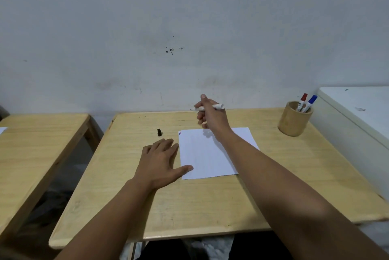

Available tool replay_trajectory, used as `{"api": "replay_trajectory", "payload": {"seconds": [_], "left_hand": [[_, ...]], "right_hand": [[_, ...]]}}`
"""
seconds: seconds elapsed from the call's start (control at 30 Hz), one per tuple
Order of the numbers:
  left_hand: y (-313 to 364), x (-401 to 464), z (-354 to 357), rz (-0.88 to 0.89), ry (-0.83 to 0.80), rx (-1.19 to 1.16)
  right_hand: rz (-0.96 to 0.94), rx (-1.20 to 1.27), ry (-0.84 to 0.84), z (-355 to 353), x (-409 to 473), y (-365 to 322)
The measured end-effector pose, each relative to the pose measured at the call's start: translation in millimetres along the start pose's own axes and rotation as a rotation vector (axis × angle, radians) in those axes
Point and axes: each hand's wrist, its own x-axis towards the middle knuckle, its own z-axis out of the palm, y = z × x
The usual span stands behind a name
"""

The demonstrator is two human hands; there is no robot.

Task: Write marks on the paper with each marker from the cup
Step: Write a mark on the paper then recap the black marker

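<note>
Paper (pixel 207 154) mid-desk, tiny red and blue marks at its far-left corner. Red marker (pixel 301 103), blue marker (pixel 309 103) stand capped in bamboo cup (pixel 294 119), far right of paper. Right hand (pixel 210 115) grips uncapped marker (pixel 208 108) above paper's far edge; black cap (pixel 159 132) left of paper. Left hand (pixel 161 159) flat, spread, thumb pinning paper. Likely last mark, recapping and return left.

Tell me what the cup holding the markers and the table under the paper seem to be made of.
The cup looks like bamboo or light wood: tan, matte, thick-walled, faint grain. The table looks like pale wood or wood-look laminate, with visible grain streaks and a slight sheen; which one I cannot tell.
</note>
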Motion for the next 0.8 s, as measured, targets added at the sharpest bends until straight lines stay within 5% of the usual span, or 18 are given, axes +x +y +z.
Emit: {"api": "replay_trajectory", "payload": {"seconds": [0.8], "left_hand": [[-2,-1,9,-0.154,-0.101,0.015]], "right_hand": [[0.011,-0.218,0.052,36,-1,74]]}}
